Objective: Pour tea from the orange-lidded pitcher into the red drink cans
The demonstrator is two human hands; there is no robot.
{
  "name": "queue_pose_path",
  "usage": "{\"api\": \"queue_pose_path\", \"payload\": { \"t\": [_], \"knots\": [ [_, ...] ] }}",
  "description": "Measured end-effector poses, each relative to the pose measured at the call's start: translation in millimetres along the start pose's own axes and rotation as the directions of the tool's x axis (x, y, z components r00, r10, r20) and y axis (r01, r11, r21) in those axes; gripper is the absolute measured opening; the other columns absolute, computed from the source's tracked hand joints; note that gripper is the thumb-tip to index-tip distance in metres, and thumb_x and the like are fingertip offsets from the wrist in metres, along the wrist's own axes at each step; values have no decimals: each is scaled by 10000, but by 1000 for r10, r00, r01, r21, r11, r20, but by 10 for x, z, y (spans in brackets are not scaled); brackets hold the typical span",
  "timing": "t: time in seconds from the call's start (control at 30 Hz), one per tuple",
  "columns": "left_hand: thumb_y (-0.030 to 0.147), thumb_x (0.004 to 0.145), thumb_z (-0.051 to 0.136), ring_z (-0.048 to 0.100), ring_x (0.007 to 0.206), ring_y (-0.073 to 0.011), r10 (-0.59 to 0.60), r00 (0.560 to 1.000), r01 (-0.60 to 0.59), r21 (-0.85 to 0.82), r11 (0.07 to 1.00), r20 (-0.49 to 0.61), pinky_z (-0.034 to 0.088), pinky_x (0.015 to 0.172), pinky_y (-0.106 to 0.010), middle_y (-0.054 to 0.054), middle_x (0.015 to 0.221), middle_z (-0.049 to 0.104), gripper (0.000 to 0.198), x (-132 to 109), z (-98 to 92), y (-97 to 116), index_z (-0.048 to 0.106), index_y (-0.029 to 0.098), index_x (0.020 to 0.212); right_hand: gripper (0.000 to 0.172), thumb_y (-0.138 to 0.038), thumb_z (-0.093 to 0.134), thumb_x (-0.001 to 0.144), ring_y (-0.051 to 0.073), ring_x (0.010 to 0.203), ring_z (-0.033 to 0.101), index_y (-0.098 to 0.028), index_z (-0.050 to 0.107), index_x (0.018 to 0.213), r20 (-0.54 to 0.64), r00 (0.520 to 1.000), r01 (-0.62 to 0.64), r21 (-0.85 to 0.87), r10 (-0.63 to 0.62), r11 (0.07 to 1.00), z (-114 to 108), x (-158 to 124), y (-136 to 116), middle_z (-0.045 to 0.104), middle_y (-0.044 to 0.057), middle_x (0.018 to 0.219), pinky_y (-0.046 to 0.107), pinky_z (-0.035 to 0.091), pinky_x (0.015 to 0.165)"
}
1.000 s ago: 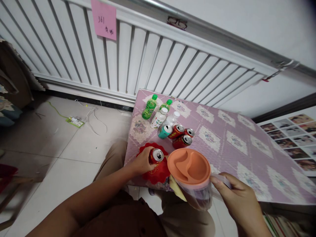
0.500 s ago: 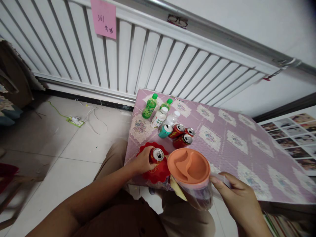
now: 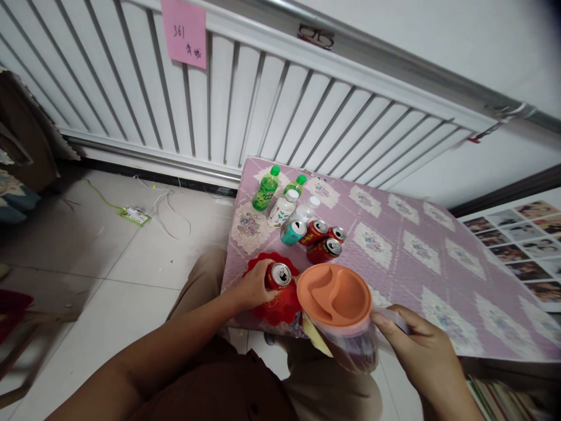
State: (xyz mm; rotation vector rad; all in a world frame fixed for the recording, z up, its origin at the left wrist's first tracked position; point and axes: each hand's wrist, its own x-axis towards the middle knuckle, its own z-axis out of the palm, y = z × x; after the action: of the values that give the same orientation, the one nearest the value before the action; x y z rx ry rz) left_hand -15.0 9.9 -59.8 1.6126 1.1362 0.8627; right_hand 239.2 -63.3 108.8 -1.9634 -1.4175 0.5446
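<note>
My left hand is wrapped round a red drink can with an opened top. That can stands over a red scalloped tray at the table's near left corner. By its handle, my right hand grips a clear plastic pitcher with an orange lid. The pitcher is tilted, its spout side close to the can's top, and a thin brownish stream seems to run between them. Dark liquid shows inside the pitcher. A yellowish label-like piece hangs beside it.
Behind the can stand several other red cans, a teal can, white-capped bottles and green-capped bottles. A purple patterned cloth covers the table. A white radiator runs behind it. A power strip lies on the floor.
The pitcher's lid has shifted very slightly to the left. Both hands keep the same hold, and the can, tray and bottles stay in place.
</note>
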Motion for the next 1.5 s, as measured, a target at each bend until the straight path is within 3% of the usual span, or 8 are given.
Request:
{"api": "queue_pose_path", "payload": {
  "t": [1.5],
  "knots": [
    [112, 701, 780, 597, 1245, -278, -2, 1000, 2, 4, 1000, 20, 468, 1099, -482, -110, 1339, 598, 666, 4, -7, -7, 469, 226, 1279, 349, -530, 738, 712, 131, 548, 474, -218, 654, 580, 39, 999, 16, -12, -16, 1000, -4, 29, 38, 603, -12, 600, 238, 393, 515]
  ]
}}
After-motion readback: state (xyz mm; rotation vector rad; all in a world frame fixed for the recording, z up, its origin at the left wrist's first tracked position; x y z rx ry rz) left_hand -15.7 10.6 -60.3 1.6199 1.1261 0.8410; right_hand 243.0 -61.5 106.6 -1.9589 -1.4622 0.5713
